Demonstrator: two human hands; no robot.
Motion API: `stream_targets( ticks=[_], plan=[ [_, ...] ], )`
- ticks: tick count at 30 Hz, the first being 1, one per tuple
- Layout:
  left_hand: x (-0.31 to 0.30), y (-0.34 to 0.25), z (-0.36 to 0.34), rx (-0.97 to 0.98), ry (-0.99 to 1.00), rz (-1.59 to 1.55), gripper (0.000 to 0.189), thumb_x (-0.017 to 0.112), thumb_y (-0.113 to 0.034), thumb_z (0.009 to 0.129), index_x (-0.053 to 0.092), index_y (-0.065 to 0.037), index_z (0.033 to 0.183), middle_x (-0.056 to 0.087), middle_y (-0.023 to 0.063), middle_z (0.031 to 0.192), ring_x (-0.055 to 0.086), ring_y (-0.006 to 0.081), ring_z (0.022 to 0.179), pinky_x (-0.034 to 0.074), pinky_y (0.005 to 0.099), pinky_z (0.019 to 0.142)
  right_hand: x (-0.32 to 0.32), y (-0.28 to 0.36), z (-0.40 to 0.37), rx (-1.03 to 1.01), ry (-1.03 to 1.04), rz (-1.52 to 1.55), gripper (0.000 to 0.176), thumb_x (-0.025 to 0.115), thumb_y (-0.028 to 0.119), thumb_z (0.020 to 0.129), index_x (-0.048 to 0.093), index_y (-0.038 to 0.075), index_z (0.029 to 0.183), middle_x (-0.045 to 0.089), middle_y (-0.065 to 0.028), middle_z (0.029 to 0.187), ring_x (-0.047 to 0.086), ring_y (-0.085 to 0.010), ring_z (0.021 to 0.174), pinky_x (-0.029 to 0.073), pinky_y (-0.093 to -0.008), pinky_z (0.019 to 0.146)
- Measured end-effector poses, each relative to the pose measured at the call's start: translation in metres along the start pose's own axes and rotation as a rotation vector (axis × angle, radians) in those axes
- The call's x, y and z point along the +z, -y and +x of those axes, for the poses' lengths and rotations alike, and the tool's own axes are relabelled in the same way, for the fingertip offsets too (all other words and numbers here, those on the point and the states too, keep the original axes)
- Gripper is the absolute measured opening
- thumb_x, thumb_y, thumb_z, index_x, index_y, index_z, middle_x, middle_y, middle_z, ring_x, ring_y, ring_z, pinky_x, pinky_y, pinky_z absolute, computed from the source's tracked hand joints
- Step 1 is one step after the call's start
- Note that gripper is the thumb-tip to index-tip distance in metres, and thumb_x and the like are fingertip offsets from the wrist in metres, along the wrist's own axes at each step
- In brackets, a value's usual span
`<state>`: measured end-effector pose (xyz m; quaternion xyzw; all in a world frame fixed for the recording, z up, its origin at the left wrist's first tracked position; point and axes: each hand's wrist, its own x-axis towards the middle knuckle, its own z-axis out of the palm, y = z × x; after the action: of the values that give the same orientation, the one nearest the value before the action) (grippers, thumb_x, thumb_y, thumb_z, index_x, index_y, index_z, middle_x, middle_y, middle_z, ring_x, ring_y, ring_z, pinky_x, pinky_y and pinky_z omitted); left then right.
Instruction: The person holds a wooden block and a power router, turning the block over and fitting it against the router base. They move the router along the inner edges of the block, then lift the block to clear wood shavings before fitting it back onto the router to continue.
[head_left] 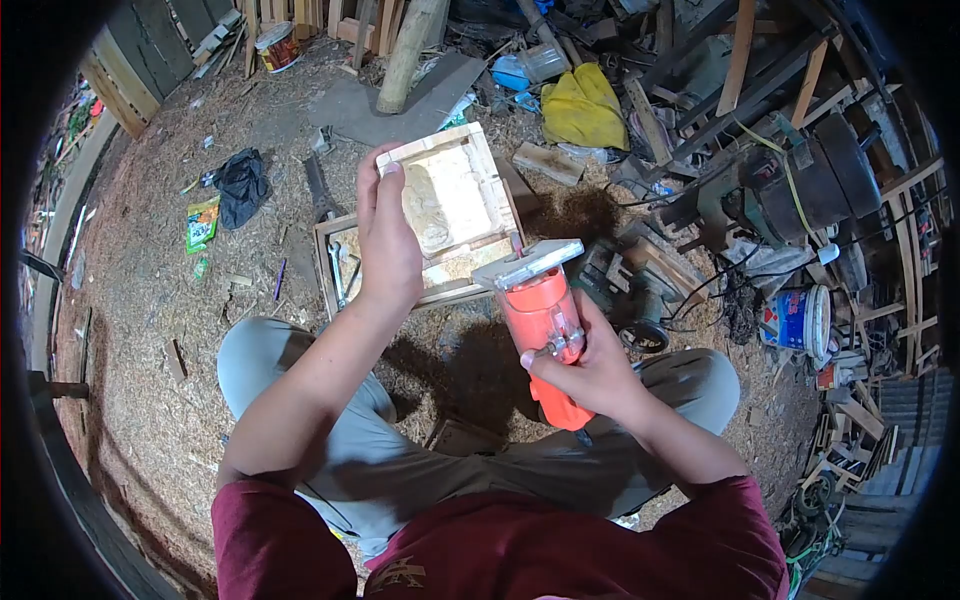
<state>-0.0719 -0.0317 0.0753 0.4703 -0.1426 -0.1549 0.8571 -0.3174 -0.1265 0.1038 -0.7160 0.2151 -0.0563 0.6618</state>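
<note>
The person is sitting low over a floor [150, 270] strewn with wood shavings, knees spread, and is working with both hands. The left hand [393, 245] is grasping a small, pale wooden box [445, 195] by its left side, with the thumb pressing over the near rim. The box is lying tilted, its open face turning up toward the head camera and its pale inside showing.

The right hand [590, 365] is clasping an orange power tool [545, 325] just below and to the right of the box. The tool's flat base plate [530, 265] is facing the box, its edge coming close to the box's lower right corner; whether the 2 are touching, the view is not making clear.

Below the box, a shallow wooden tray [323, 262] is resting, partly hidden, and is holding at least 1 wrench [337, 272]. Beyond the box's upper right corner, 1 wood block [548, 163] is lying on the floor, with a yellow bag or cloth [585, 108] sitting farther out. Well to the left of the box, a black plastic bag [242, 188] and a green packet [202, 224] are lying. Well to the right of the box, a belt-driven machine [800, 185] is standing, and a blue and white bucket [795, 320] is sitting lower down.
</note>
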Motion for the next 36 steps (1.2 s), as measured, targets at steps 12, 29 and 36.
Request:
stream_targets(
  ticks=[12, 29, 36],
  plan=[
    [0.0002, 0.0002, -0.0034, 0.0, 0.004, 0.011, 0.032, 0.043, -0.024, 0.111, 0.051, -0.008, 0.137, 0.058, 0.0104, 0.127, 0.057, 0.0172, 0.118, 0.044, 0.0336, 0.105, 0.0004, 0.0013, 0.001, 0.017, 0.0, 0.011, 0.064, 0.081, 0.008, 0.088, 0.047, 0.005, 0.141, 0.062, -0.004, 0.116, 0.062, -0.0105, 0.102, 0.055, -0.0329, 0.09],
    [-0.0001, 0.0017, -0.0037, -0.004, -0.02, 0.022, 0.032, 0.044, -0.025, 0.111, 0.052, -0.007, 0.136, 0.058, 0.0105, 0.127, 0.057, 0.0172, 0.117, 0.044, 0.0339, 0.106, 0.0015, -0.0017, 0.0025, 0.002, -0.025, 0.033, 0.055, 0.085, 0.014, 0.086, 0.051, 0.003, 0.128, 0.063, -0.004, 0.111, 0.062, -0.0096, 0.098, 0.053, -0.0301, 0.088],
    [0.003, -0.0018, -0.0057, -0.009, -0.01, 0.005, 0.032, 0.043, -0.025, 0.111, 0.052, -0.007, 0.136, 0.058, 0.0104, 0.126, 0.057, 0.0171, 0.117, 0.044, 0.0335, 0.105, 0.0006, -0.0007, 0.0037, -0.016, -0.024, 0.009, 0.055, 0.085, 0.015, 0.087, 0.051, 0.004, 0.128, 0.063, -0.0036, 0.11, 0.062, -0.0096, 0.097, 0.053, -0.0303, 0.088]
  ],
)
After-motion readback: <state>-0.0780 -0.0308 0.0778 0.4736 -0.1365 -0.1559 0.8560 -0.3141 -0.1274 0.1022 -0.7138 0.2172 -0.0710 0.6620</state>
